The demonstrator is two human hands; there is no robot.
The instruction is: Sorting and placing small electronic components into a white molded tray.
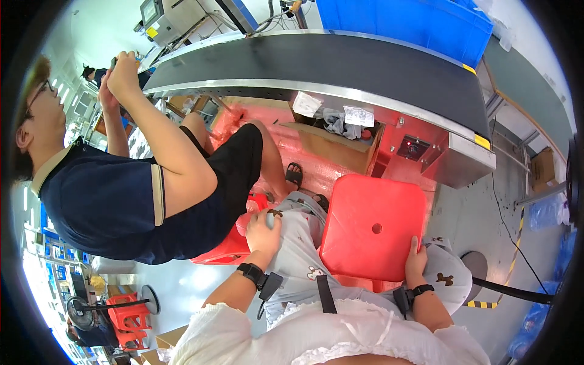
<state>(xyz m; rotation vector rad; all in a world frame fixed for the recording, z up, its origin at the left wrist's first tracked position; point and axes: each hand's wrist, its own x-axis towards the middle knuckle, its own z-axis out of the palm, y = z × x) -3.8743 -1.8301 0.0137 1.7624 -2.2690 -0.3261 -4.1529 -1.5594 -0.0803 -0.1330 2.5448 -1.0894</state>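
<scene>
A red plastic stool (374,226) with a small round hole in its seat stands between my legs. My right hand (416,261) grips the stool's right edge, its thumb on the seat and its other fingers out of sight underneath. On my left thigh rests my left hand (263,234), its fingers curled. A pale patch shows between thumb and fingers; whether it is a small object or trouser cloth I cannot make out. The grey printed trousers (298,249) lie beneath that hand. Both wrists carry dark bands with small black devices.
A dark conveyor belt (316,64) crosses ahead, with a blue crate (407,27) behind it. Below sits an open cardboard box (331,146) holding grey cloth. A person (115,201) sits close on my left, both hands raised. A black cable (508,225) crosses the right-hand floor.
</scene>
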